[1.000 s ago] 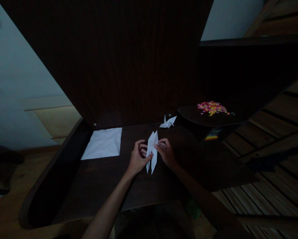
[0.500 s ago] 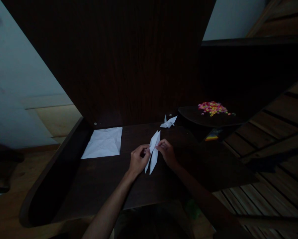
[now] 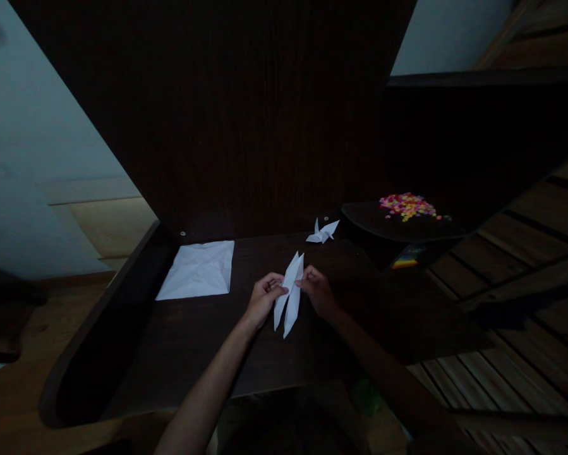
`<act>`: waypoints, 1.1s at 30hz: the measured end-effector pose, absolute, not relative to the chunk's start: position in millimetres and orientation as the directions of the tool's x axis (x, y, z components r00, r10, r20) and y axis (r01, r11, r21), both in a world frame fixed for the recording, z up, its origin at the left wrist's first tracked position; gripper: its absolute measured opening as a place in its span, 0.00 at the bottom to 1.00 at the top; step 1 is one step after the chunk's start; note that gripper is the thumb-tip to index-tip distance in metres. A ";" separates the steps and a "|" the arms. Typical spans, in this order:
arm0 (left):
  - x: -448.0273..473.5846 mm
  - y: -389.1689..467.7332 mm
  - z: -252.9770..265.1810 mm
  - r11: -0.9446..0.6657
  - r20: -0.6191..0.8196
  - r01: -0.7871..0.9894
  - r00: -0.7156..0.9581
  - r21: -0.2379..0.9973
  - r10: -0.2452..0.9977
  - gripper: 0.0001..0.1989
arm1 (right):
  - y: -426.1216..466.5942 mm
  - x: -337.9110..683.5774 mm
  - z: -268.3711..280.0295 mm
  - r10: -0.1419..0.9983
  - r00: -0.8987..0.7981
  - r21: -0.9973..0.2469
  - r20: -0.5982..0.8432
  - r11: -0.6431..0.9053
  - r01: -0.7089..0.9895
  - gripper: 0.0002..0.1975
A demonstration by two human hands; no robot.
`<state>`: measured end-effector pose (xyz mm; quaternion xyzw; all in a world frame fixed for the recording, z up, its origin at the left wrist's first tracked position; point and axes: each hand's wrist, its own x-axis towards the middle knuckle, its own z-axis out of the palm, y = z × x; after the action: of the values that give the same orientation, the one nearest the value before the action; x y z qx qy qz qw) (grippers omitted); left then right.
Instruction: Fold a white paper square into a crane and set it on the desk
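Observation:
A long, narrow piece of folded white paper (image 3: 292, 303) is held between my two hands, split into two pointed flaps at its near end and tipped with points at its far end. My left hand (image 3: 263, 299) pinches its left edge with thumb and fingers. On the opposite edge my right hand (image 3: 318, 291) pinches it near the middle. A finished white origami crane (image 3: 323, 232) rests beyond my hands, by the back panel. To the left lies a flat stack of creased white paper (image 3: 197, 270).
A dark wooden desk (image 3: 179, 354) carries the papers, with a raised side panel (image 3: 94, 341) on its left. At the right, a rounded shelf (image 3: 369, 222) holds a heap of small colourful pieces (image 3: 409, 206). Slatted wood (image 3: 492, 385) stands further right.
The folded paper has turned slightly, and its two near flaps are spread wider apart. My left thumb now lies across the paper's left part. The view has shifted a little.

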<state>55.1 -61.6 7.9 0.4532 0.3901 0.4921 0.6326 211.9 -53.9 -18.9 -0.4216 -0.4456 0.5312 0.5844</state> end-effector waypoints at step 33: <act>47.7 -57.8 1.5 -0.071 0.063 0.031 0.205 0.997 0.977 0.15 | -55.9 212.5 -16.7 0.998 -0.011 -0.929 0.066 0.058 -0.365 0.20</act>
<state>47.7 -57.8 1.5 0.5746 0.4383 0.4532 0.5219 212.5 -55.9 -16.7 -0.3768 -0.4196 0.5738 0.5939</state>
